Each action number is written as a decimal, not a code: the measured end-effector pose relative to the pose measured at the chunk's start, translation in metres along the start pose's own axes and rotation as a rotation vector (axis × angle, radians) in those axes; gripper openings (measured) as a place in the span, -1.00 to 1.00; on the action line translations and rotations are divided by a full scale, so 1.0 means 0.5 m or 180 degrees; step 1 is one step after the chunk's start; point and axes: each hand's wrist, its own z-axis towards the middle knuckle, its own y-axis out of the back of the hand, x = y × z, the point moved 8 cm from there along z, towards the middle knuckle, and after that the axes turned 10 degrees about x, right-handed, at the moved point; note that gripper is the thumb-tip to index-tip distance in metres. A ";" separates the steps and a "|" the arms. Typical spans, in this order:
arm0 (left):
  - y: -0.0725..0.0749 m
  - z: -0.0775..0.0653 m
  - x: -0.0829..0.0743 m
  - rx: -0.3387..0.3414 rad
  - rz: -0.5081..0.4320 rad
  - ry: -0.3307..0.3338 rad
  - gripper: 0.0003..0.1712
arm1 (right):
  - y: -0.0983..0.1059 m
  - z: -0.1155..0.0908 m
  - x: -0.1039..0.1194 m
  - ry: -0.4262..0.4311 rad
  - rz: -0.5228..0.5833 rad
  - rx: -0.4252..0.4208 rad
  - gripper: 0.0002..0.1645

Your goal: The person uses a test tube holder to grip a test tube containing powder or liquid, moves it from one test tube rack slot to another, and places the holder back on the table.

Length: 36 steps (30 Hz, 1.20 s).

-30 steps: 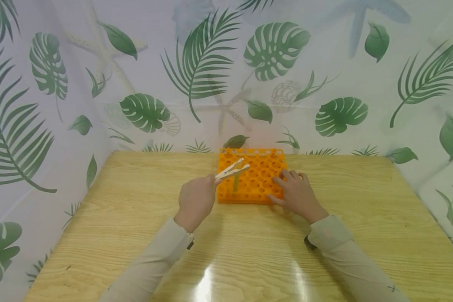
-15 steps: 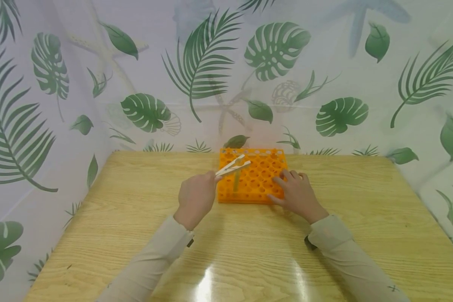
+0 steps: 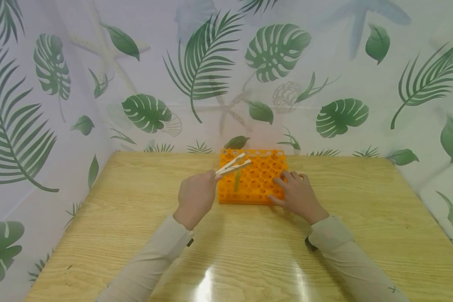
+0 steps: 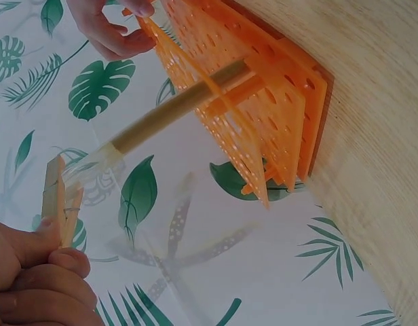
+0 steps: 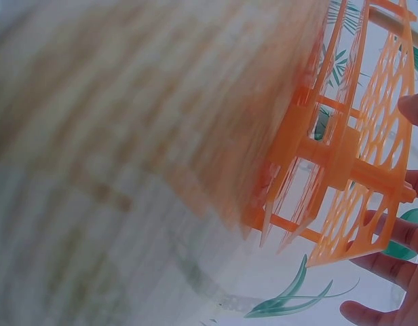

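Note:
My left hand [image 3: 197,199] pinches the handle end of a wooden test tube holder [image 4: 55,197]. Its two prongs are spread apart at the upper end of a clear test tube [image 4: 175,115] holding yellowish liquid; whether they touch the glass I cannot tell. That tube stands in the left part of an orange test tube rack [image 3: 256,180], its lower end down through the layers. My right hand [image 3: 300,195] rests on the rack's right side with fingers spread, and in the right wrist view the fingers [image 5: 389,268] lie loosely along the top plate's edge.
The rack, with rows of round holes, stands on a wood-grain table [image 3: 249,251] close to its back edge. A white cloth [image 3: 226,75] printed with green leaves hangs behind and along the sides.
The test tube holder's prongs have shifted slightly up and away from where they were over the tube. The right hand and the rack have stayed in place.

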 end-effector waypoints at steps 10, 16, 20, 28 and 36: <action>0.011 0.000 0.001 -0.0017 -0.0021 0.0048 -0.60 | -0.003 0.001 -0.001 0.0001 -0.0014 -0.0007 -0.41; 0.024 0.001 0.002 -0.0034 0.0042 0.0073 -0.58 | -0.003 0.001 -0.001 0.0002 -0.0006 -0.0006 -0.42; 0.033 0.000 0.006 -0.0078 0.0026 0.0110 -0.56 | -0.003 0.001 0.000 0.0002 -0.0019 -0.0004 -0.42; 0.034 -0.002 0.020 -0.0033 -0.0120 0.0170 -0.54 | 0.001 0.001 0.000 0.0001 -0.0014 -0.0017 -0.43; 0.032 -0.004 0.032 0.0016 -0.0221 0.0232 -0.52 | -0.003 0.002 0.000 0.0017 -0.0024 -0.0029 -0.43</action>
